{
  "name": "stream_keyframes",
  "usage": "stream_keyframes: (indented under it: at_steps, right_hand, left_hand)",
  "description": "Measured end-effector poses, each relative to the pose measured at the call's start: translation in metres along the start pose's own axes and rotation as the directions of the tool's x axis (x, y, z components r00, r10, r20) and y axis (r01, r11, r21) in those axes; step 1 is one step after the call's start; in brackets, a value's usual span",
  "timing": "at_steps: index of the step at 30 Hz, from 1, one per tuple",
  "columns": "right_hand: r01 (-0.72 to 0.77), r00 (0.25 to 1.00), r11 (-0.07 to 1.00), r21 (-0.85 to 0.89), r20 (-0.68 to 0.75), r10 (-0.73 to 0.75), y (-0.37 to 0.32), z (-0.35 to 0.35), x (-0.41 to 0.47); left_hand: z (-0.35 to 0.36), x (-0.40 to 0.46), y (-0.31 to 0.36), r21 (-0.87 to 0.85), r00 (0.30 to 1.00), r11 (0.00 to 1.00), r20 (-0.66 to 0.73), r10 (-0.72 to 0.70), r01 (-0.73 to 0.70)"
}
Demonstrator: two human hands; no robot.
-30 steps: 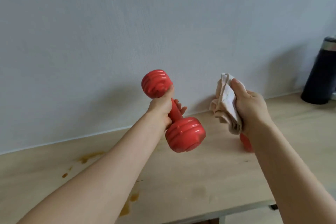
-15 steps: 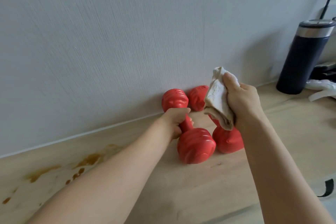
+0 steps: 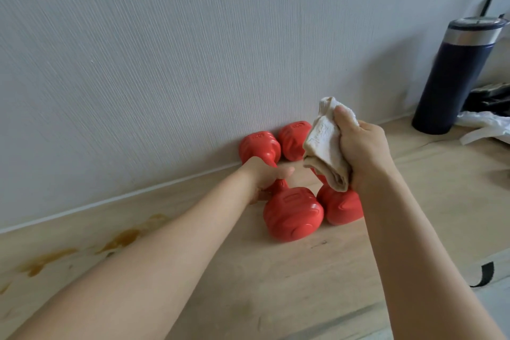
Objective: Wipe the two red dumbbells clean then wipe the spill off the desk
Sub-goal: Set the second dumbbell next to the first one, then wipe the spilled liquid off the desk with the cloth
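Note:
Two red dumbbells lie side by side on the wooden desk (image 3: pixel 278 287), their far ends against the wall. My left hand (image 3: pixel 262 178) wraps the handle of the left dumbbell (image 3: pixel 292 215), which rests on the desk, thumb sticking out. My right hand (image 3: pixel 361 152) grips a bunched beige cloth (image 3: pixel 327 152) just above the right dumbbell (image 3: pixel 342 207), whose handle the cloth hides. A brown spill (image 3: pixel 124 237) streaks the desk at the left, near the wall.
A tall dark tumbler (image 3: pixel 455 77) with a steel band stands at the back right. Beside it lie a white crumpled bag (image 3: pixel 485 124) and dark items (image 3: pixel 491 96). A black strap (image 3: pixel 485 273) hangs at the desk's front right edge.
My left hand lowered the dumbbell from the air onto the desk beside the other one. The right hand with the cloth stayed raised. The view tilted down and right.

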State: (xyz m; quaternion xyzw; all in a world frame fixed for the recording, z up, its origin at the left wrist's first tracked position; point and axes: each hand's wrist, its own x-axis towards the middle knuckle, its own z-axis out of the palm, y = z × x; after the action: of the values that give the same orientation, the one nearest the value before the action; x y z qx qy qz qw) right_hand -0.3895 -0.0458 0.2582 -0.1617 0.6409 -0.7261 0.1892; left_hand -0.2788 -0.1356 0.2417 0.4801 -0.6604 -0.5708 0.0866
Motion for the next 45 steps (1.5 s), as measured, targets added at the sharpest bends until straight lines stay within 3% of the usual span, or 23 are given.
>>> stream_keyframes:
  at_steps: [3,5,8,16,19,21,26,28,29,31,33,34,36,38,40,41,42,45]
  right_hand:
    - [0.033,0.999,0.998,-0.049,-0.016,-0.034,0.0,-0.004,0.0]
    - [0.109,0.992,0.977,-0.183,-0.036,-0.117,0.002,-0.008,-0.002]
    - [0.167,0.972,0.922,-0.35,-0.098,-0.214,0.003,-0.009,-0.013]
    - [0.255,0.944,0.893,-0.372,-0.106,-0.313,0.004,-0.004,-0.022]
    - [0.326,0.936,0.879,-0.347,-0.014,-0.352,0.004,0.004,-0.032]
    - [0.351,0.936,0.89,-0.292,0.118,-0.331,0.004,0.017,-0.048]
    - [0.209,0.873,0.956,-0.206,0.48,-0.087,0.005,0.059,-0.119]
    - [0.295,0.806,0.906,-0.304,0.589,-0.065,0.023,0.078,-0.146]
    - [0.375,0.765,0.829,-0.414,0.643,-0.024,0.035,0.087,-0.157]
    - [0.5,0.694,0.568,-0.654,0.694,0.189,0.061,0.103,-0.174]
    - [0.527,0.717,0.398,-0.75,0.645,0.265,0.074,0.109,-0.177]
    - [0.51,0.752,0.392,-0.766,0.618,0.23,0.073,0.11,-0.174]
    - [0.426,0.829,0.486,-0.763,0.545,0.129,0.067,0.105,-0.166]
    - [0.34,0.88,0.613,-0.714,0.471,0.061,0.058,0.096,-0.159]
    - [0.3,0.911,0.656,-0.693,0.411,0.018,0.057,0.087,-0.155]
    - [0.294,0.922,0.659,-0.692,0.388,-0.003,0.058,0.083,-0.154]
    - [0.29,0.929,0.662,-0.691,0.369,-0.021,0.06,0.082,-0.152]
    - [0.274,0.941,0.663,-0.697,0.335,-0.037,0.068,0.093,-0.14]
  left_hand:
    - [-0.006,-0.003,-0.015,-0.061,0.998,0.998,0.049,0.029,-0.026]
    - [-0.007,-0.008,-0.023,-0.108,0.995,0.994,0.104,0.011,0.0]
    - [-0.006,-0.009,-0.03,-0.186,0.997,0.983,0.076,0.01,0.004]
    - [-0.001,-0.017,-0.029,-0.242,0.999,0.97,0.032,0.035,-0.026]
    - [-0.011,-0.025,-0.036,-0.288,0.997,0.954,-0.028,0.079,-0.083]
    - [-0.028,-0.04,-0.043,-0.347,0.99,0.929,-0.097,0.099,-0.127]
    - [-0.092,-0.086,-0.086,-0.439,0.958,0.879,-0.279,0.065,-0.188]
    - [-0.113,-0.1,-0.113,-0.341,0.918,0.924,-0.396,0.024,-0.171]
    - [-0.121,-0.107,-0.126,-0.264,0.891,0.953,-0.453,0.017,-0.152]
    - [-0.134,-0.123,-0.15,-0.094,0.828,0.989,-0.56,0.043,-0.115]
    - [-0.138,-0.138,-0.161,0.087,0.761,0.989,-0.632,0.146,-0.117]
    - [-0.137,-0.14,-0.161,0.184,0.726,0.973,-0.648,0.229,-0.142]
    - [-0.125,-0.139,-0.154,0.349,0.685,0.899,-0.589,0.43,-0.264]
    - [-0.099,-0.132,-0.142,0.488,0.757,0.791,-0.337,0.56,-0.368]
    - [-0.072,-0.123,-0.141,0.706,0.844,0.597,0.002,0.536,-0.38]
    - [-0.063,-0.119,-0.146,0.779,0.867,0.506,0.095,0.489,-0.371]
    - [-0.059,-0.114,-0.151,0.813,0.879,0.459,0.128,0.459,-0.358]
    - [-0.075,-0.091,-0.157,0.825,0.888,0.45,0.127,0.441,-0.342]
